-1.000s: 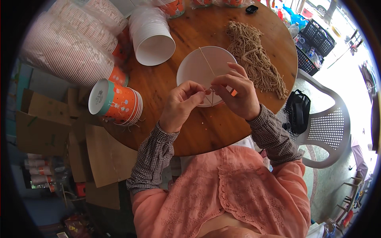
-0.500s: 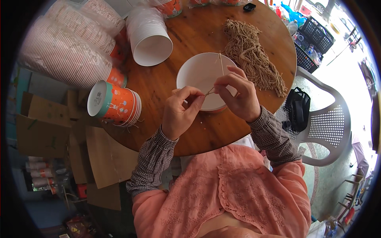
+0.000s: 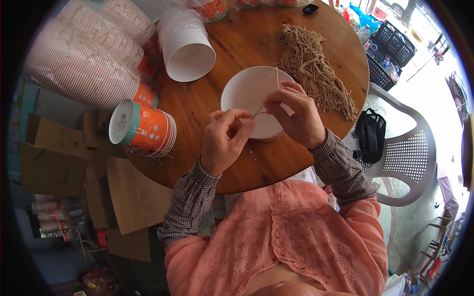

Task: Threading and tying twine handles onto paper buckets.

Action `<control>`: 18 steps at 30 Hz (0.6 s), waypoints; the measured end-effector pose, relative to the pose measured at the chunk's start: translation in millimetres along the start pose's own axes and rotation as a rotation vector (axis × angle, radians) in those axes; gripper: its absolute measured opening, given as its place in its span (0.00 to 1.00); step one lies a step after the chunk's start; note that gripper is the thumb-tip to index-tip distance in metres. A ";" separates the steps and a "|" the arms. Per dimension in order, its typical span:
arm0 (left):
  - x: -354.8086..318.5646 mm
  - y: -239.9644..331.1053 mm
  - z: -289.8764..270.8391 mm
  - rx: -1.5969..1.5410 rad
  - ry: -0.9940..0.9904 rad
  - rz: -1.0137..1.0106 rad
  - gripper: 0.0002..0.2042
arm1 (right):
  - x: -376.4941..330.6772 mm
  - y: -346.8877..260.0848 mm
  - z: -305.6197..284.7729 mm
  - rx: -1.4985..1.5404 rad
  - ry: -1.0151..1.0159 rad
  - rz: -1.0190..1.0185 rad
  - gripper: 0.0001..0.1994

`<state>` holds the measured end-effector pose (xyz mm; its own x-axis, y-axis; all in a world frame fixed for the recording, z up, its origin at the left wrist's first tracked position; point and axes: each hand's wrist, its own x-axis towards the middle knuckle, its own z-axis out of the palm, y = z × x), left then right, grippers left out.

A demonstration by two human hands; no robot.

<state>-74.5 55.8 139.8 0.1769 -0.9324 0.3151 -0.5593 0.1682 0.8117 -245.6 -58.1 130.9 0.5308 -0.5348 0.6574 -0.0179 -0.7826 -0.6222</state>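
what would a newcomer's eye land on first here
Probably the left hand and right hand, with thin string between them over an open white-lined tub in mid-table. Next, the tangled tan bundle of strings to the tub's right. Then, at upper left, the long plastic-wrapped stacks, above a bright orange tub stack.

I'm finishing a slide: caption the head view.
Left hand and right hand handle thin string over an open bucket beside tan strings on a wooden table.
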 end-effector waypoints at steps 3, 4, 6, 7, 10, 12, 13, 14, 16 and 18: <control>10.2 -0.5 4.8 0.052 -0.033 0.003 0.06 | 3.1 -5.8 -2.5 -0.003 -0.020 -0.041 0.04; 12.6 -2.1 6.6 0.027 -0.022 -0.001 0.07 | 4.4 -8.5 -4.6 -0.004 -0.020 -0.044 0.04; 16.8 -6.1 6.2 0.072 0.018 0.130 0.06 | 6.0 -11.8 -9.4 0.045 -0.121 0.022 0.05; 17.8 -7.1 5.2 0.118 0.059 0.257 0.06 | 6.0 -10.3 -11.2 0.043 -0.119 0.022 0.05; 17.6 -1.9 2.3 0.108 0.003 0.191 0.05 | 3.1 -3.3 -18.0 0.053 -0.186 0.004 0.06; 14.7 -2.2 3.8 0.134 0.019 0.220 0.05 | 1.7 -1.5 -17.8 -0.153 -0.134 -0.195 0.08; 13.1 -2.6 4.4 0.158 0.034 0.251 0.05 | 1.9 -0.9 -17.7 -0.149 -0.134 -0.196 0.08; 11.9 -3.0 4.6 0.160 0.032 0.250 0.05 | 2.2 0.4 -17.8 -0.246 -0.087 -0.242 0.08; 8.7 -3.8 4.3 0.141 0.000 0.228 0.05 | 4.7 5.5 -21.4 -0.431 0.017 -0.294 0.09; 3.8 -5.6 0.6 0.178 -0.014 0.239 0.05 | 9.0 20.6 -31.9 -0.607 0.135 -0.290 0.07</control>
<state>-71.1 51.1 136.2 0.0128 -0.8778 0.4788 -0.7174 0.3255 0.6160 -268.3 -89.2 137.6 0.4762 -0.2811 0.8332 -0.3837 -0.9190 -0.0907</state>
